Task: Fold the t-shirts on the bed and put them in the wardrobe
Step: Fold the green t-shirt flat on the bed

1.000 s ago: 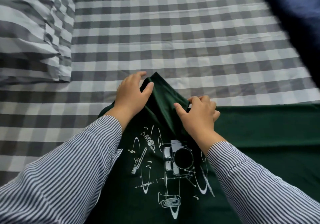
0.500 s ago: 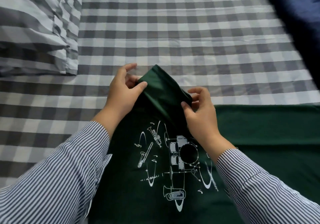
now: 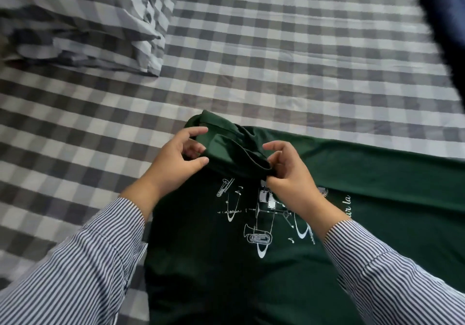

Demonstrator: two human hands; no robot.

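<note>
Early days here: the green t-shirt lies spread on the checked bed, not yet folded. The left hand and right hand both pinch its sleeve. Folding and the wardrobe trip remain; no wardrobe in sight.

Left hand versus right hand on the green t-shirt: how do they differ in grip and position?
The left hand pinches the green t-shirt at the raised sleeve's left edge, thumb below and fingers above; the right hand pinches the bunched dark hem at the sleeve's right end. The left hand sits beside the white instrument print; the right hand partly covers it. Both wear striped sleeves and hold the same sleeve.
</note>
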